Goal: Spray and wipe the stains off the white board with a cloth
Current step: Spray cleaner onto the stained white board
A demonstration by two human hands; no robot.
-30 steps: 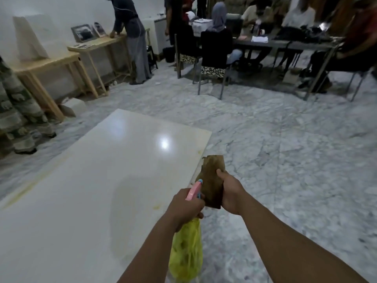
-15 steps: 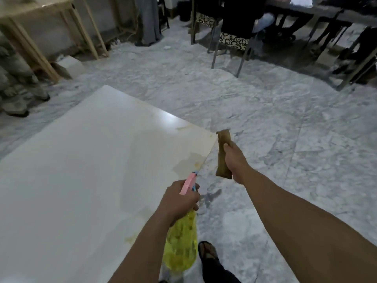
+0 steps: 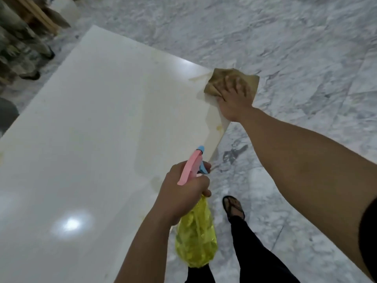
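Risk: I think the cloth (image 3: 230, 82) could slip off the board's corner, because part of it hangs past the edge at 1 o'clock.
Risk two: I might miss the yellow stain (image 3: 220, 127) by the right edge, since my wiping is farther up.
Board: the white board (image 3: 91, 129) is big, shiny and flat, filling the left side from 9 to 12 o'clock.
Right hand (image 3: 233, 101): flat grip, pressing the brown cloth on the corner.
Left hand (image 3: 183, 193): grasping the spray bottle (image 3: 195, 237) at 6 o'clock, fingers curled round its neck.
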